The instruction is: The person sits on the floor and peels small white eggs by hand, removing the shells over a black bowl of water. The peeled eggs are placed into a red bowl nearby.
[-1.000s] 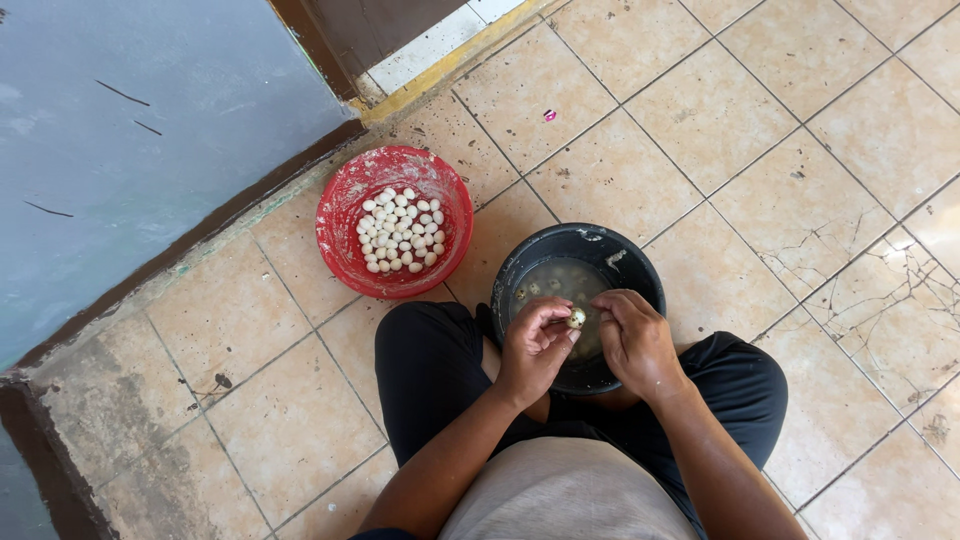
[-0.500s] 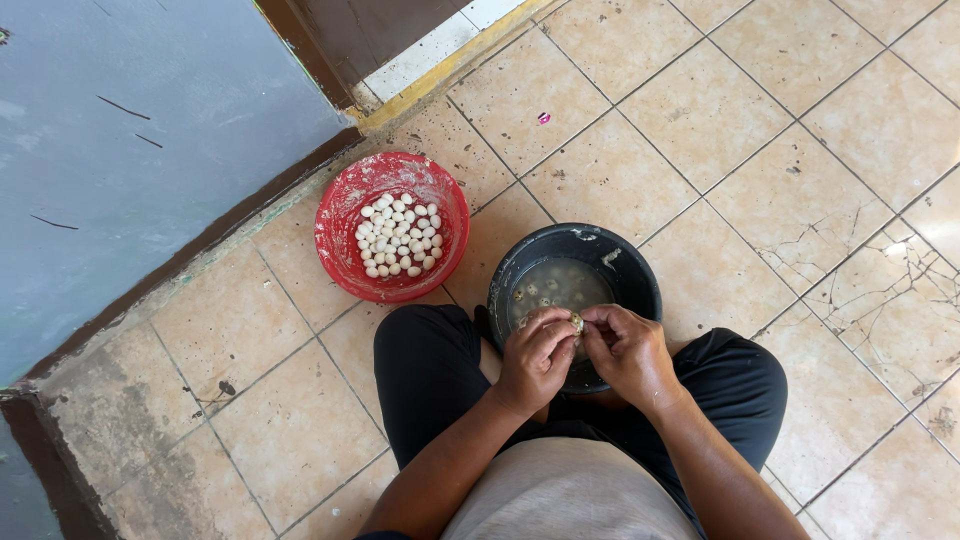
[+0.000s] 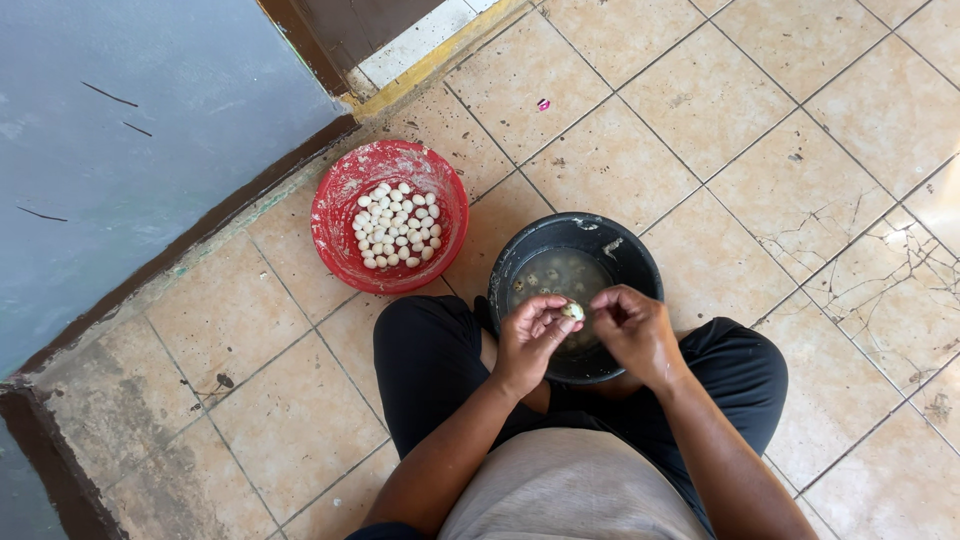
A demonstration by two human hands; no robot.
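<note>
Head view: left hand (image 3: 528, 338) and right hand (image 3: 636, 330) meet over the black bowl (image 3: 640, 262); both pinch one small white ball (image 3: 573, 312) between fingertips, fingers closed on it; bowl holds murky liquid, sits on tiled floor (image 3: 700, 100) just in front of the crossed legs; red bowl (image 3: 340, 240) of white balls just beside it, to the left, near the blue wall (image 3: 150, 120).

floor (image 3: 720, 110): beige square tiles, dark grout, stained, cracked at right | wall (image 3: 120, 130): blue-grey, scratched, brown base strip along the floor | threshold (image 3: 430, 55): yellow edge, white tile behind, dark brown door frame (image 3: 300, 40) | light: daylight, brightest at right
</note>
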